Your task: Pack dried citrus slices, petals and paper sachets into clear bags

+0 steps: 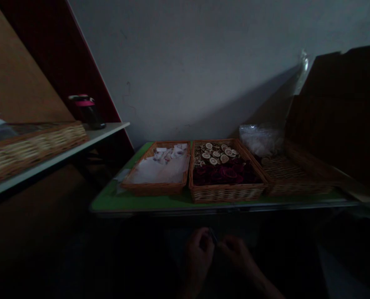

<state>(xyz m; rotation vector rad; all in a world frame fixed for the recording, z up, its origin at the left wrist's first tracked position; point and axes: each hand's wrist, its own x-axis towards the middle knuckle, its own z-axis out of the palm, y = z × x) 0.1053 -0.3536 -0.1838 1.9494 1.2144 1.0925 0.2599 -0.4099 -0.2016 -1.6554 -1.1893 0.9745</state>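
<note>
Both of my hands sit low in the dark below the green table's front edge (160, 205). My left hand (197, 255) is curled, with the thumb and fingers pinched together. My right hand (238, 253) is also curled, fingertips meeting the left hand's. A small thin object (213, 236) shows between them, too dark to name. On the table ahead stand three wicker baskets: the left basket (155, 189) holds white paper pieces, the middle basket (227, 193) holds dried citrus slices and dark red petals, and the right basket (297, 189) looks bare inside.
A clear plastic bag (260, 139) lies behind the right basket. Dark cardboard (337, 120) leans at the right. At the left, a white shelf (48, 160) carries another wicker basket (32, 145) and a dark jar with a pink lid (87, 110). A grey wall is behind.
</note>
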